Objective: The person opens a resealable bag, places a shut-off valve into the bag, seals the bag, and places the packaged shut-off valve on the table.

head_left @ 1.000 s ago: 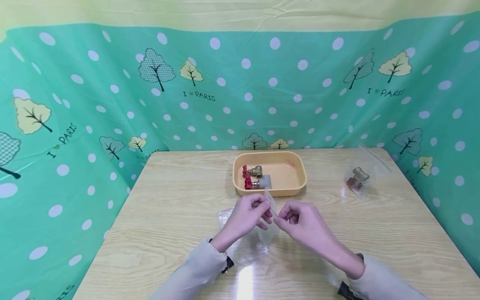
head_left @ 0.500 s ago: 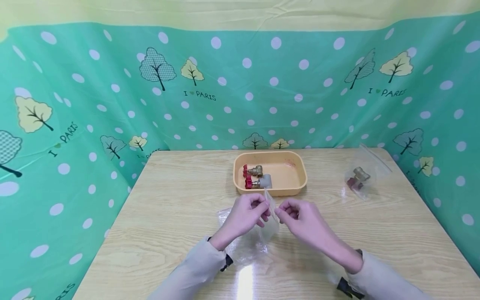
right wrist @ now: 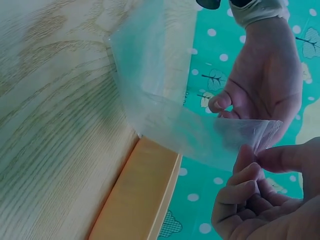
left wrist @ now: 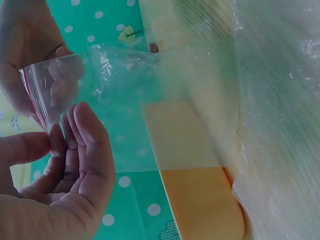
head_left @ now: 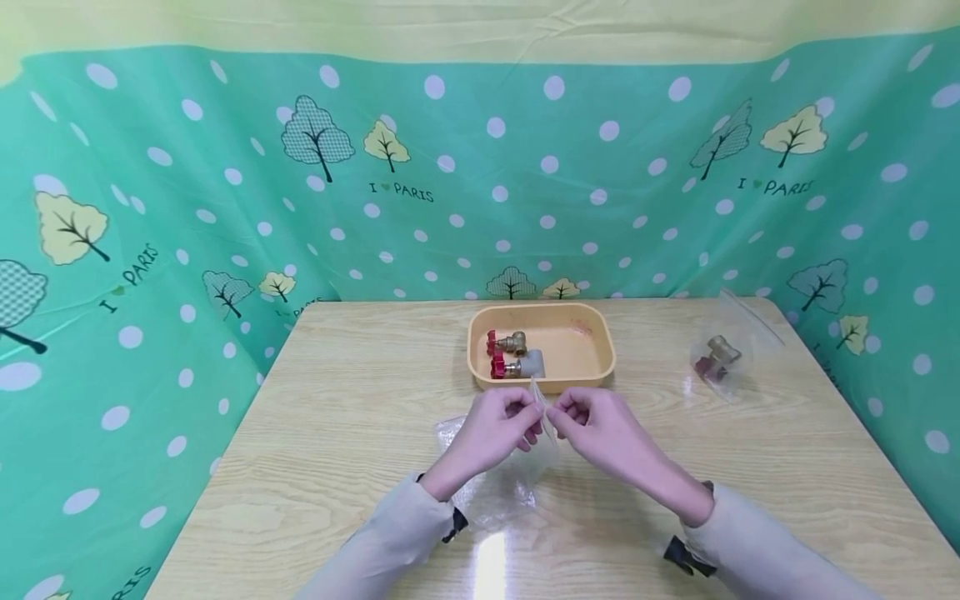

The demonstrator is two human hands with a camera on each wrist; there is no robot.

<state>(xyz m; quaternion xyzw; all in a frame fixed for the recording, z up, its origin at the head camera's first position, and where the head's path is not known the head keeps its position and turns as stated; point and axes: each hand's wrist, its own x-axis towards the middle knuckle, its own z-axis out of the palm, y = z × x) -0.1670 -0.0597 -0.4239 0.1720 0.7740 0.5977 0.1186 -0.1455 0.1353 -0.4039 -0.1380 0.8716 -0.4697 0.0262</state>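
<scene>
A clear zip-lock bag (left wrist: 125, 75) hangs from both hands above the middle of the table, its zip edge uppermost. My left hand (head_left: 491, 429) pinches that edge between thumb and forefinger. From the other side, the thumb and forefinger of my right hand (head_left: 603, 429) pinch the same edge, close to the left fingertips. The right wrist view shows the bag (right wrist: 200, 130) thin and flat, with nothing visible inside. Below the left hand, more clear plastic bags (head_left: 491, 500) lie flat on the table, partly covered by the hand and wrist.
Just beyond the hands stands an orange plastic tray (head_left: 581, 354). It holds a brass valve (head_left: 516, 342) and a grey-bodied valve (head_left: 530, 364), both with red handles. At the back right lies a clear bag (head_left: 750, 321) with a red-handled brass valve (head_left: 722, 350) inside.
The right fingers lift slightly along the bag's edge, then come back down and in toward the left hand. The right forearm shifts a little left. The left hand stays nearly still.
</scene>
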